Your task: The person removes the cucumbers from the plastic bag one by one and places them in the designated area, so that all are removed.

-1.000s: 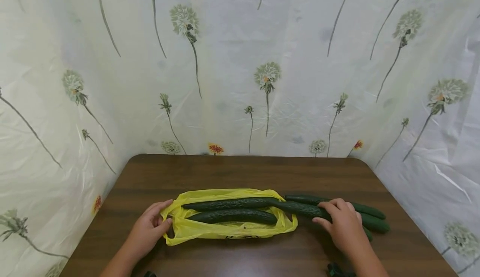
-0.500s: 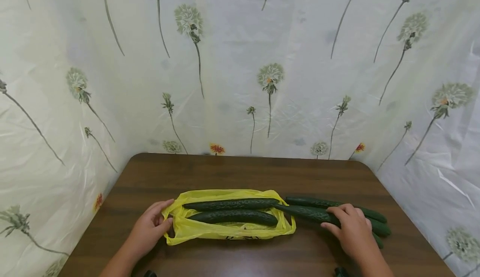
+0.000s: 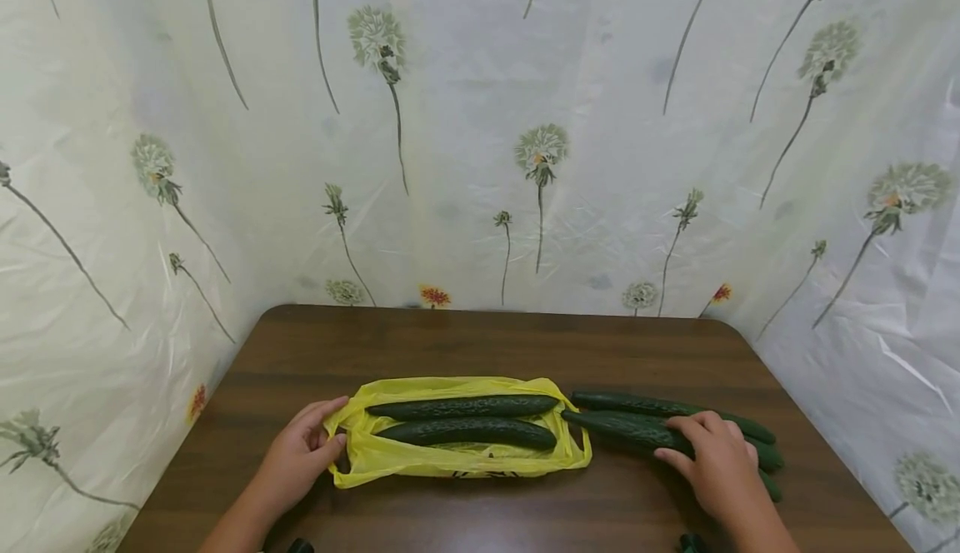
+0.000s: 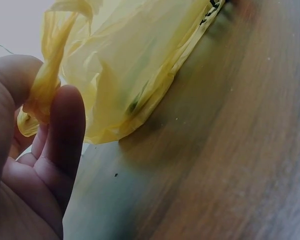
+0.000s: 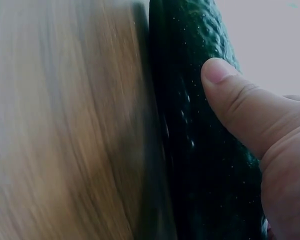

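Observation:
A yellow plastic bag (image 3: 465,461) lies spread on the table, its mouth facing up. Inside it rest two long dark green cucumbers, a far cucumber (image 3: 461,407) and a near cucumber (image 3: 465,432). At the bag's left end my left hand (image 3: 303,445) pinches a bunched handle (image 4: 47,75) between thumb and fingers. My right hand (image 3: 708,457) grips another cucumber (image 3: 626,426) from above, its thumb (image 5: 230,82) along the side in the right wrist view. The thin left tip of this cucumber overlaps the bag's right edge. The palm hides its middle.
Beside the held cucumber lie two more, a back cucumber (image 3: 615,401) and another cucumber (image 3: 768,455) partly covered by the right hand. The brown wooden table (image 3: 480,345) meets a flower-patterned curtain (image 3: 450,161) at its back and sides.
My right hand has slid to the right with its cucumber, whose tip has drawn back from over the bag to its right edge. The left hand keeps its hold on the bag.

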The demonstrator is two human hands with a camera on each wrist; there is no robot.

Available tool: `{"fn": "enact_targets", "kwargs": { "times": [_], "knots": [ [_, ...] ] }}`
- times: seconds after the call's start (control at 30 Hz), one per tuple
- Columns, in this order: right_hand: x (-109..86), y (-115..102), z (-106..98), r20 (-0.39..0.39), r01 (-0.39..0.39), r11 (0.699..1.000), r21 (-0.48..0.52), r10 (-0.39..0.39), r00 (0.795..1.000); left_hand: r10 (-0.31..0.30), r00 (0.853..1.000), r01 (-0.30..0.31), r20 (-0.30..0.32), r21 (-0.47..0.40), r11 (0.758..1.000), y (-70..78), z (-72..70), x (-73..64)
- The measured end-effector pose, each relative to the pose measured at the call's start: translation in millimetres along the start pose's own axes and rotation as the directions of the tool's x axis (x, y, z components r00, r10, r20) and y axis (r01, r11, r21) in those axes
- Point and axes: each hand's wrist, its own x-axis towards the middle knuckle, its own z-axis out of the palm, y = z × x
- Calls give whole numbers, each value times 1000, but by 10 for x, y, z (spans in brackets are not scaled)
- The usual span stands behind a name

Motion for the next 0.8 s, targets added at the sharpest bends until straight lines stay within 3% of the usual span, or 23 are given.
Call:
{"fn": "enact_targets", "kwargs": {
  "times": [0.8],
  "knots": [
    [-105, 269, -26, 21, -22, 998, -59, 23, 1000, 16, 1000, -16, 11, 5, 1000, -18, -3, -5]
  ]
}}
